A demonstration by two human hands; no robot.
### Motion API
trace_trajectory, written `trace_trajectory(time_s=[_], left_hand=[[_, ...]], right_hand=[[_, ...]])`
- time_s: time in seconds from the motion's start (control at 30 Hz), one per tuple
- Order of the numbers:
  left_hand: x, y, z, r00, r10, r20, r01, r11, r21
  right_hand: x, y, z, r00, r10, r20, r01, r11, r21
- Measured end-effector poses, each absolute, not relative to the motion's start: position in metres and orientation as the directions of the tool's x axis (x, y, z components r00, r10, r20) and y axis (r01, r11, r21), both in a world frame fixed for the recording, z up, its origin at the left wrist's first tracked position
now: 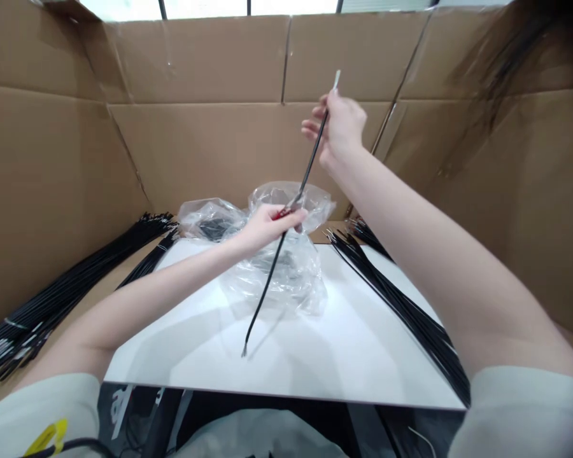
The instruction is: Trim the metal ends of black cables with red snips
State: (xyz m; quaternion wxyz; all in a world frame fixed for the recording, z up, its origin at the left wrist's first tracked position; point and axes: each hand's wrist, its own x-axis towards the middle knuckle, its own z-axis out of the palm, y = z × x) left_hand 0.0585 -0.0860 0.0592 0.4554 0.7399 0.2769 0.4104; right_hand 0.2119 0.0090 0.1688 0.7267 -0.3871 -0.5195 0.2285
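My right hand (341, 124) is raised at the upper right, its thumb and index finger pinching a black cable (312, 156) near the end with a white tip (337, 79). The cable slants down to the left and ends in a frayed-looking tip above the white tabletop. Lower down, my left hand (279, 222) is closed on small red-handled pliers (289, 208). The metal jaws lie against the cable around its middle; whether they grip it I cannot tell. My left fingers hide most of the pliers' handles.
Clear plastic bags (286, 273) lie on the white table (195, 343) behind my left hand. Bundles of black cables lie at the left (67, 292) and right (401, 305). Cardboard walls (195, 140) enclose the back and sides.
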Motion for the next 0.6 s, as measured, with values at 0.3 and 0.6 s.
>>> trace_trajectory(time_s=[0.3,0.6], left_hand=[[0.024,-0.025,0.132,0.355,0.824,0.441,-0.011,-0.468,0.884],[0.075,0.027,0.126,0.513,0.812,0.278,-0.008,-0.320,0.948]], right_hand=[[0.237,-0.048,0.014,-0.150,0.791,0.594,0.566,0.561,-0.604],[0.194,-0.074,0.024,-0.692,0.269,0.670,0.566,0.778,0.273]])
